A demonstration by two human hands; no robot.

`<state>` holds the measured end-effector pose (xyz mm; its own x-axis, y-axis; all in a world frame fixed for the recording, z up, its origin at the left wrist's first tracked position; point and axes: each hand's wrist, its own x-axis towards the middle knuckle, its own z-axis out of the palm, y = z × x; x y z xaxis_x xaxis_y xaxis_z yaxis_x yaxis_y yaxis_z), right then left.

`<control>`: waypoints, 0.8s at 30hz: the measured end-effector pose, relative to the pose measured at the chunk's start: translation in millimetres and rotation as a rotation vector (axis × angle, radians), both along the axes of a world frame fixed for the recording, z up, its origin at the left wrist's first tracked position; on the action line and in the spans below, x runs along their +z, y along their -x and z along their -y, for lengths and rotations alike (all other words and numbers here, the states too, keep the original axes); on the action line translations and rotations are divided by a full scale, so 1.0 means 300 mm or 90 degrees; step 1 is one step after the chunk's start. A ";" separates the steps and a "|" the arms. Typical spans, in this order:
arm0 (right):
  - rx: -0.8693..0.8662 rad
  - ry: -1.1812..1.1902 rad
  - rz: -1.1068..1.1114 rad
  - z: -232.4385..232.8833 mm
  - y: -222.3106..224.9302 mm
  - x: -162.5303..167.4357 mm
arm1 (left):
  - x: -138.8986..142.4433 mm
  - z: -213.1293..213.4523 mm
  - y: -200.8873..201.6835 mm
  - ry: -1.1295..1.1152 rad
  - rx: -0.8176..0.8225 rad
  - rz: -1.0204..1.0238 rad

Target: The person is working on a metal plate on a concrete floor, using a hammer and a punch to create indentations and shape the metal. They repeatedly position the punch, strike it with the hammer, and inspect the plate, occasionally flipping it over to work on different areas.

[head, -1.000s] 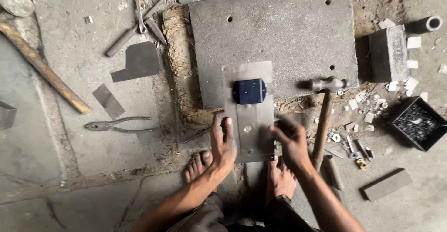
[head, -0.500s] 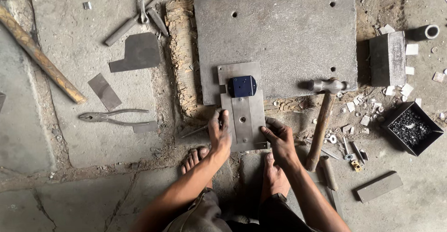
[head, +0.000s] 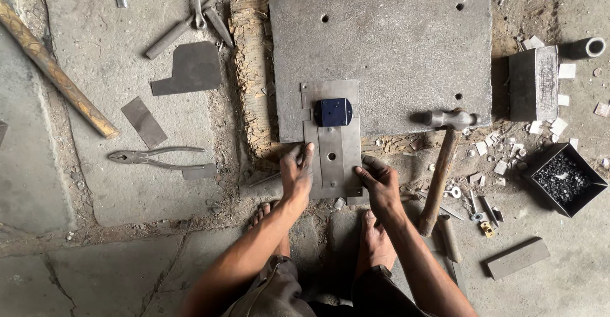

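Note:
A flat grey metal piece (head: 332, 148) with a small hole lies on the near edge of a large thick steel plate (head: 394, 43). A dark blue lock body (head: 334, 111) sits on its far end. My left hand (head: 296, 176) presses on the piece's left edge, fingers spread flat. My right hand (head: 380, 186) holds the piece's lower right corner with its fingertips. Both of my bare feet rest on the floor just below the hands.
A hammer (head: 443, 158) lies right of my right hand, its head on the plate's corner. Pliers (head: 155, 158) and metal offcuts (head: 190, 69) lie left. A wooden block (head: 251, 75) borders the plate. A black tray of small parts (head: 562, 178) and a metal box (head: 532, 82) stand at right.
My hands have shifted down to the near end of the metal piece, which sits a little closer to me. The camera view moved slightly.

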<state>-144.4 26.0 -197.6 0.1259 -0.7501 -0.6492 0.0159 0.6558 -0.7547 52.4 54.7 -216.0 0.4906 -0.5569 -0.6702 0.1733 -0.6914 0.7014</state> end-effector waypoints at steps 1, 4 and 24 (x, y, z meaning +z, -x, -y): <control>0.004 0.002 -0.011 0.003 -0.004 0.000 | 0.009 -0.001 -0.009 0.023 -0.012 0.002; -0.003 0.010 -0.011 0.010 -0.016 -0.003 | 0.031 -0.010 -0.039 0.074 -0.008 0.015; 0.507 0.624 -0.518 0.417 -0.048 0.105 | 0.090 0.318 -0.273 0.279 -0.684 0.623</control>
<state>-129.8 -99.1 -166.2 0.5604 -0.8275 -0.0348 -0.7201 -0.4660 -0.5141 134.3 -40.7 -189.0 -0.1258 -0.9918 -0.0225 -0.9035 0.1051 0.4156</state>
